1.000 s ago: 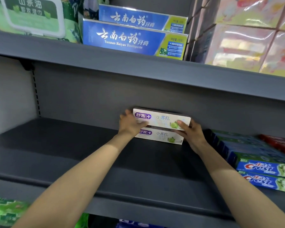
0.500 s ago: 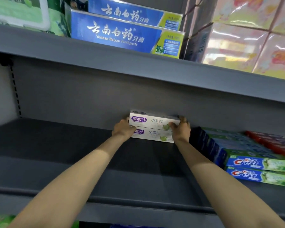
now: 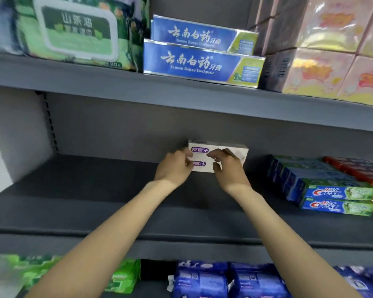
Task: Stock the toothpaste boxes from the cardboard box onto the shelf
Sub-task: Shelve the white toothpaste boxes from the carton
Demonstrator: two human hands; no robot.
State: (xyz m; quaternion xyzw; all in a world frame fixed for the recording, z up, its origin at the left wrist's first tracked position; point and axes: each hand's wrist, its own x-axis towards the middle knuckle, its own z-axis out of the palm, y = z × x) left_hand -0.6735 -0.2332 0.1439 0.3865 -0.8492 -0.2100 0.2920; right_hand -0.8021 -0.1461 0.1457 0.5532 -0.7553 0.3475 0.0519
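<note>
behind both hands (image 3: pixel 199 166), 2 stacked toothpaste boxes (image 3: pixel 235 152).

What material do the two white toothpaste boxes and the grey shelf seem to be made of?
White toothpaste boxes: probably printed cardboard, slightly glossy, with crisp straight edges and flat printed faces. Grey shelf: probably painted metal, matt finish; the perforated upright strip at the back left corner suggests steel shelving, though the surface alone leaves it open.
</note>
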